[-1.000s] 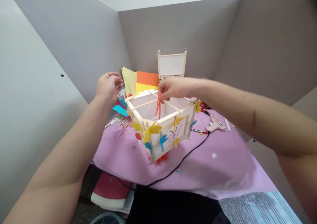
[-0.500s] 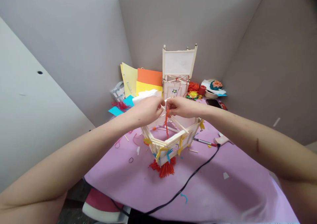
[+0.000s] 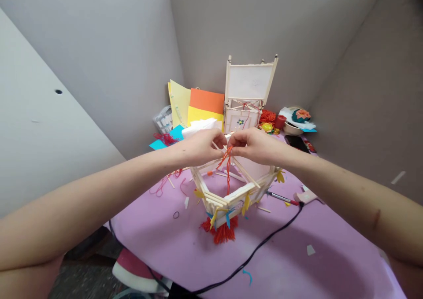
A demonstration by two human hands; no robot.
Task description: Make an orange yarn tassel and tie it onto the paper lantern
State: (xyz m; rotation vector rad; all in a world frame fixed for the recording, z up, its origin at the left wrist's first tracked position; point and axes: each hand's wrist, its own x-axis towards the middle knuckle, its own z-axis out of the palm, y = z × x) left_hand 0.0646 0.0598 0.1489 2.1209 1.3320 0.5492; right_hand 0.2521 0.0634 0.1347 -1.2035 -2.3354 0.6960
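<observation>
left hand (image 3: 201, 145): mine, fingers pinched together on the orange string (image 3: 227, 167), right above the open top of the stick lantern (image 3: 231, 189).
right hand (image 3: 253, 145): mine too, fingertips closed on the same string, touching or almost touching the left hand over the lantern.
orange string: held at its top by both hands, loose ends hang down inside the lantern frame. Can't tell if it's knotted to the cross stick (image 3: 243, 171).
stick lantern: landmark. Sits on the purple sheet (image 3: 297, 255), tilted corner toward me, yellow and blue paper bits on the near corner, red tassel (image 3: 222, 231) at its bottom.
second lantern (image 3: 246, 101): behind the stick lantern, against the grey wall corner, upright, white panel on top.
coloured paper (image 3: 201, 107): behind and left of the stick lantern, leaning on the wall; yellow, orange, blue sheets.
glue gun (image 3: 306, 196): right of the lantern, lying flat; black cord (image 3: 261, 248) runs from it across the sheet toward me.
pen (image 3: 280, 197): just right of the lantern, between it and the glue gun.
bowl of scraps (image 3: 295, 122): behind and right of the lantern, well apart.
</observation>
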